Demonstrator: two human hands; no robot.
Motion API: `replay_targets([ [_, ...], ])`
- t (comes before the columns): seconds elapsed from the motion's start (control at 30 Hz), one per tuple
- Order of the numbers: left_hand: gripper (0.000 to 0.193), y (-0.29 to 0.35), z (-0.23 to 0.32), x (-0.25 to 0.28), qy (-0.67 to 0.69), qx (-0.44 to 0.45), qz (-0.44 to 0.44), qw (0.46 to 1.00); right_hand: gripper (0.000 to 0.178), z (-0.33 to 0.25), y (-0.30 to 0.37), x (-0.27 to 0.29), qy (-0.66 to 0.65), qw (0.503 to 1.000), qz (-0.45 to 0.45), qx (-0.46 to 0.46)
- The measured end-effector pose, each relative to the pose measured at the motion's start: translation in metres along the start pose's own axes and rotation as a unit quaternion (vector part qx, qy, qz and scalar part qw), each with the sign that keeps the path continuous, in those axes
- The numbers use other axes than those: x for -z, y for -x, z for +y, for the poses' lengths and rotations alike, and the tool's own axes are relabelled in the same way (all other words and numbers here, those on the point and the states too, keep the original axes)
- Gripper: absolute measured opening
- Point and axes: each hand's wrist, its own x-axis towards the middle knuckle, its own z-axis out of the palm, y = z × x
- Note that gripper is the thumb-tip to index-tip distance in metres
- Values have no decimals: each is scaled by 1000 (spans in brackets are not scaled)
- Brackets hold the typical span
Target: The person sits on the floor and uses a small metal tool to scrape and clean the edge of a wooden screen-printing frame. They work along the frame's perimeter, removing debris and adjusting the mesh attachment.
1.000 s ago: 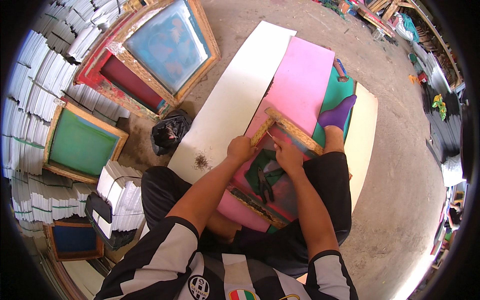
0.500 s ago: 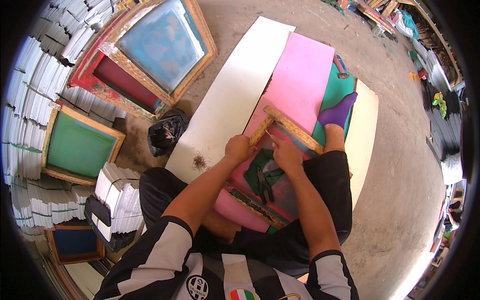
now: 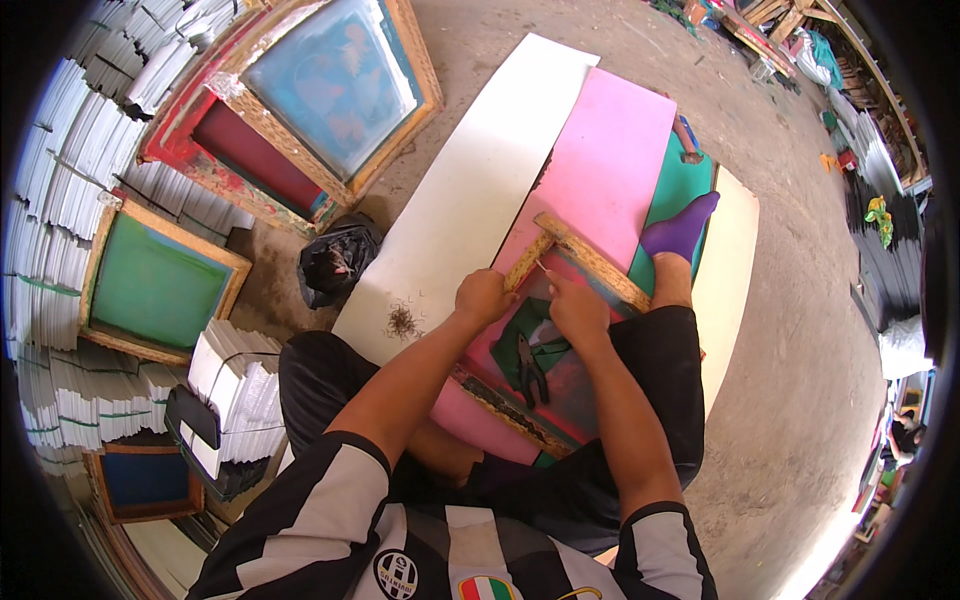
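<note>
A wooden screen frame (image 3: 600,268) lies across my lap, its mesh stained red and grey. My left hand (image 3: 484,297) is closed around the frame's left bar, close to the far corner. In my closed right hand (image 3: 578,312) is a thin-shafted tool (image 3: 543,266), pointing at the inner side of that bar; its handle is hidden in my fist. Black-handled pliers (image 3: 531,372) rest on the mesh, beside a dark green patch (image 3: 512,335). To the left, a small heap of bent staple-like bits (image 3: 402,321) sits on a white sheet (image 3: 480,150).
A pink sheet (image 3: 615,140), a green sheet and a cream sheet spread under me. A hammer (image 3: 690,145) lies at their far edge. At left are a black plastic bag (image 3: 335,265), more screen frames (image 3: 155,280) and stacked bundled white sheets (image 3: 85,195).
The whole view has shifted slightly. Both hands keep their places on the frame, with the thin tool at nearly the same spot on the bar.
</note>
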Motion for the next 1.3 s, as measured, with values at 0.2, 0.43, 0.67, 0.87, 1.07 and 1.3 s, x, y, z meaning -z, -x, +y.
replay_targets([
  [0.2, 37, 1, -4, -1, 3, -7, 4, 1000, 32, -37, -9, 12, 119, 992, -22, 27],
  [0.43, 35, 3, -5, -4, 1, -21, 10, 1000, 29, -62, -9, -1, 75, 995, -58, -23],
  [0.67, 38, -4, -9, -12, -1, -29, 31, 999, 38, 25, -10, -48, -51, 997, 30, 41],
  [0.87, 41, -3, 4, -1, -26, -5, 1, 1000, 34, 35, -11, -51, -167, 984, 49, 42],
  [1.07, 40, -3, -5, -6, -19, -2, 10, 1000, 35, 44, -15, -66, -213, 974, 38, 60],
  [1.3, 40, -4, 6, -1, -39, 7, -10, 999, 37, 53, -16, -59, -147, 982, 76, 95],
])
